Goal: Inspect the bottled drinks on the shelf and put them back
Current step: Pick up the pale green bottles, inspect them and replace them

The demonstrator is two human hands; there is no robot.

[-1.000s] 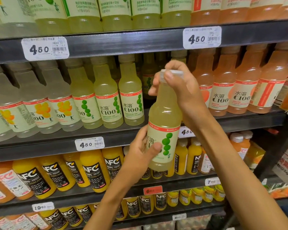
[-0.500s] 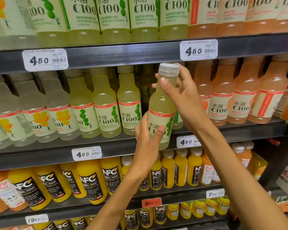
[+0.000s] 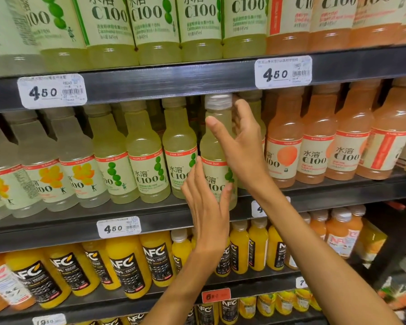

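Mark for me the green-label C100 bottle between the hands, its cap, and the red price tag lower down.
Green-label C100 bottle (image 3: pixel 215 141): head view, on its bare shoulder above the label.
Cap (image 3: pixel 218 101): head view, on the cap's front face.
Red price tag (image 3: pixel 216 295): head view, on the tag's middle.

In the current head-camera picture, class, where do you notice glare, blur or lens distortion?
Head view: glare streaks the upper shelf edge; the top-row bottles look soft; the shelves bow, a wide-angle effect; the hands and green-label bottle are fairly sharp.
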